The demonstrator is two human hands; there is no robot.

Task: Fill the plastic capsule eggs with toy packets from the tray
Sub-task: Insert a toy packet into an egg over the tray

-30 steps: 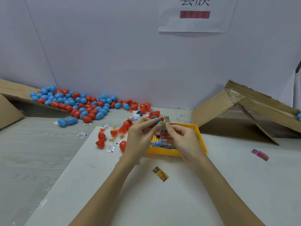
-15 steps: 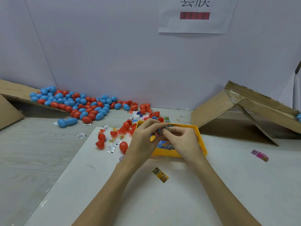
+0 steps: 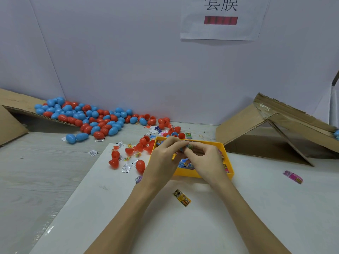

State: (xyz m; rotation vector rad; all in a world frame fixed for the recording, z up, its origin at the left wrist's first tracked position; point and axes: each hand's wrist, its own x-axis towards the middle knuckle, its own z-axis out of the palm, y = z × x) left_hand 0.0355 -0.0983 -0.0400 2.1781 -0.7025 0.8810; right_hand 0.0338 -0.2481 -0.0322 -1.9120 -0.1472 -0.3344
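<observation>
Your left hand (image 3: 164,158) and right hand (image 3: 205,160) meet above the yellow tray (image 3: 227,156), fingertips touching around one small item. The fingers of both hands are curled and pinch a toy packet (image 3: 190,146) with green print; a sliver of blue shows just beside it between the fingertips, and you cannot tell from this view whether that is a capsule half or part of the packet.

The tray sits on the white board (image 3: 201,226) that covers the near part of the worktop (image 3: 36,171). More printed packets (image 3: 185,164) lie inside the tray, partly hidden under your hands.

Left of the tray, on the board's edge, lie several red capsule halves (image 3: 114,158) and one closed red egg (image 3: 140,166), mixed with small white sachets (image 3: 126,168) and tiny coloured toys. Farther back, against the wall, a large pile of blue and red eggs (image 3: 88,118) spills from a cardboard flap (image 3: 16,103) at the far left. Two blue eggs (image 3: 76,138) lie apart from the pile, nearer to you.

On the board, a yellow-and-black packet (image 3: 182,197) lies between your forearms, well apart from the tray. A pink packet (image 3: 292,177) lies to the right. An opened cardboard box (image 3: 275,129) rests on its side at the far right. A paper sign (image 3: 222,17) with printed characters and a red bar hangs on the wall.
</observation>
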